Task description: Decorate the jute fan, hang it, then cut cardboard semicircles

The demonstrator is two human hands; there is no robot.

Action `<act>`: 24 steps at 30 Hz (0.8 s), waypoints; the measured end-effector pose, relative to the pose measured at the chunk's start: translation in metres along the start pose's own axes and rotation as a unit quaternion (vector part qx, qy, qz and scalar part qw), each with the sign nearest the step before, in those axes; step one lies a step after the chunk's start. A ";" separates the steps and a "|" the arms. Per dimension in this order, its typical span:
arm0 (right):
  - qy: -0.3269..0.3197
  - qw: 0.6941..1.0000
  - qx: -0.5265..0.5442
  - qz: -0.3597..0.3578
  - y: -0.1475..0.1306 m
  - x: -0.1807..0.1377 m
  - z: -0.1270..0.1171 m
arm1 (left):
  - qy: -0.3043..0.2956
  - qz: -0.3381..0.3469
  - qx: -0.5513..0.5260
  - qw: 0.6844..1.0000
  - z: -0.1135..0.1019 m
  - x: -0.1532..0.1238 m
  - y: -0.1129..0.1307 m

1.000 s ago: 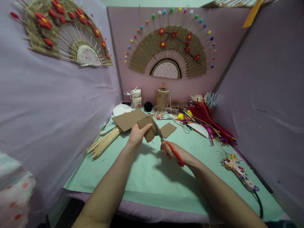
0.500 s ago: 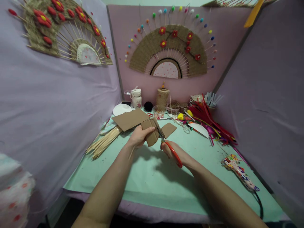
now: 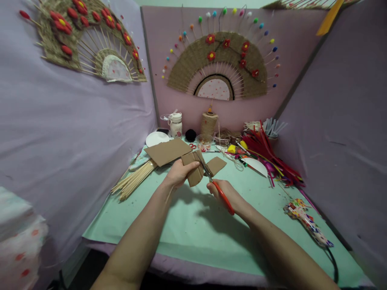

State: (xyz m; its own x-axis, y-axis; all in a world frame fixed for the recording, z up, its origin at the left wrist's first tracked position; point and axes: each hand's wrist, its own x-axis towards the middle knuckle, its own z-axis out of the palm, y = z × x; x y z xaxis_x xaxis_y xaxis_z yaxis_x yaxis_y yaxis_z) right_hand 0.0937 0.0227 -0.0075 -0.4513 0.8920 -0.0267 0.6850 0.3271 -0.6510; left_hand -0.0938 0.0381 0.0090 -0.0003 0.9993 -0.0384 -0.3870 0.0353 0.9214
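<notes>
My left hand (image 3: 179, 173) grips a small piece of brown cardboard (image 3: 195, 176) with a rounded lower edge, thumb on top. In my right hand (image 3: 225, 192) is a pair of scissors (image 3: 225, 198) with red-orange handles. Their blades lie against the right side of the cardboard piece, where a narrow strip stands off from it. Beyond the blades another cardboard scrap (image 3: 216, 165) rests on the table. A larger cardboard sheet (image 3: 168, 152) lies behind my left hand, partly over a bundle of thin wooden sticks (image 3: 134, 180).
A glue gun (image 3: 308, 223) with a cord lies at right. Red pipe cleaners (image 3: 269, 153), a white half disc (image 3: 255, 166), a twine spool (image 3: 209, 123), a white bottle (image 3: 175, 125) and a white disc (image 3: 157, 139) line the back. Woven fans (image 3: 217, 66) hang on the walls.
The view has shifted slightly, so everything sits a little farther right. The scissor handles look closer together, and the blades remain at the cardboard's right side.
</notes>
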 end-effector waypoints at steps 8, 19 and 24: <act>0.010 0.998 0.045 0.053 -0.003 0.001 0.003 | -0.005 -0.009 0.006 1.000 -0.003 0.001 0.002; 0.008 0.996 0.087 0.014 0.008 0.007 0.009 | 0.068 0.010 -0.049 0.996 0.005 0.003 -0.001; -0.075 0.988 0.137 0.003 0.006 0.000 0.007 | 0.138 0.077 -0.060 0.986 -0.003 0.011 0.001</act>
State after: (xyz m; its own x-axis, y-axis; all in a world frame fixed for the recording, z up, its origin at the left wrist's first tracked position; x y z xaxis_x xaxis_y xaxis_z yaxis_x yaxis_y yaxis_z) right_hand 0.0935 0.0228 -0.0168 -0.5411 0.8307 -0.1307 0.5173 0.2063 -0.8306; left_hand -0.0971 0.0487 0.0082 -0.3122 0.9498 -0.0205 -0.4694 -0.1355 0.8725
